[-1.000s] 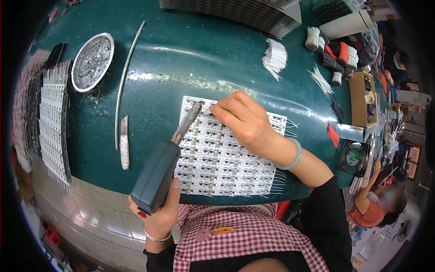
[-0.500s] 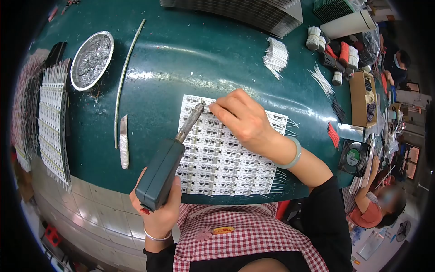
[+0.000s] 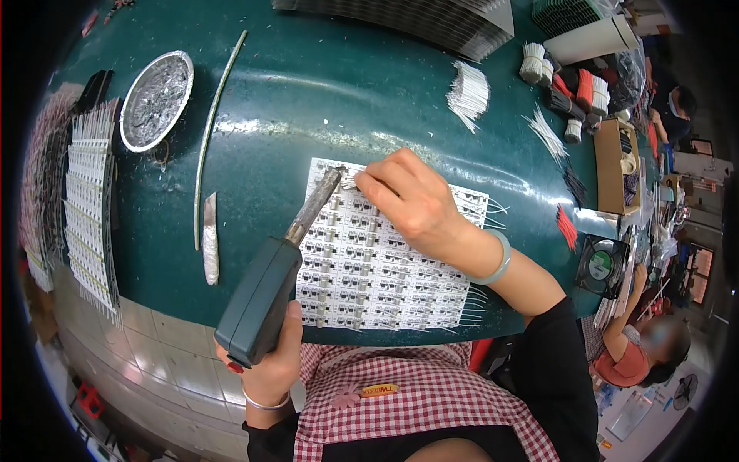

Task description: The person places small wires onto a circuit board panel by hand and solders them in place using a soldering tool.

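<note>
My left hand (image 3: 271, 362) is wrapped round the dark green handle of a soldering gun (image 3: 262, 296). The gun's grey, worn barrel slants up to the right, and its tip is at the top left part of a white circuit board panel (image 3: 350, 289). Rows of small black components cover this panel, and thin white wires stick out past its right edge. My right hand (image 3: 412, 196) rests over the panel's upper part. Its thumb and forefinger are pinched close beside the gun's tip, on what looks like a thin white wire, mostly hidden by the fingers.
A silvery bowl of solder scraps (image 3: 158, 102), a long thin rod (image 3: 219, 115) and a wrapped blade (image 3: 211, 242) lie left. Wired panels (image 3: 88, 208) stand at the left edge. White wires (image 3: 468, 96), red wires (image 3: 566, 227) and a cardboard box (image 3: 612, 165) are right. Other people sit beyond.
The soldering gun's handle has swung slightly down and left with my left hand. Its tip has shifted a little up and left. My right hand stays almost in place.
</note>
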